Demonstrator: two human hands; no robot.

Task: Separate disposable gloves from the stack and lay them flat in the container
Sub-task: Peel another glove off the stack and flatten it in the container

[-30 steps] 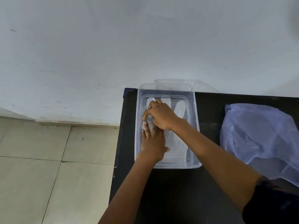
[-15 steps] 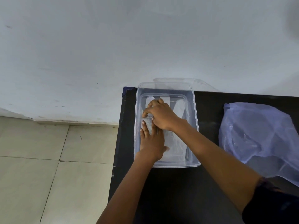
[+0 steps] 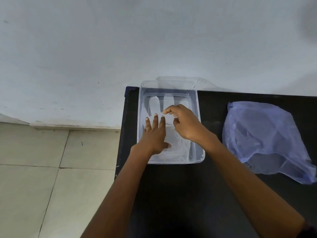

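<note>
A clear plastic container (image 3: 199,127) stands on the black table (image 3: 180,194) by its left edge. Thin transparent disposable gloves (image 3: 155,104) lie flat inside it, fingers pointing to the far wall. My left hand (image 3: 155,134) rests palm down on the gloves with fingers spread. My right hand (image 3: 184,123) hovers over the container's middle, fingers loosely curled, thumb and forefinger apart, nothing visibly held. A bluish translucent plastic bag (image 3: 264,138) lies on the table to the right; whether it holds the glove stack I cannot tell.
The container's clear lid (image 3: 180,81) leans behind it against the white wall. The table's left edge drops to a tiled floor (image 3: 42,169). Dark tabletop stretches in front of the container and between it and the bag.
My right hand has lifted off the glove fingers and drawn back to the right, uncovering them. My left hand stays pressed flat on the gloves.
</note>
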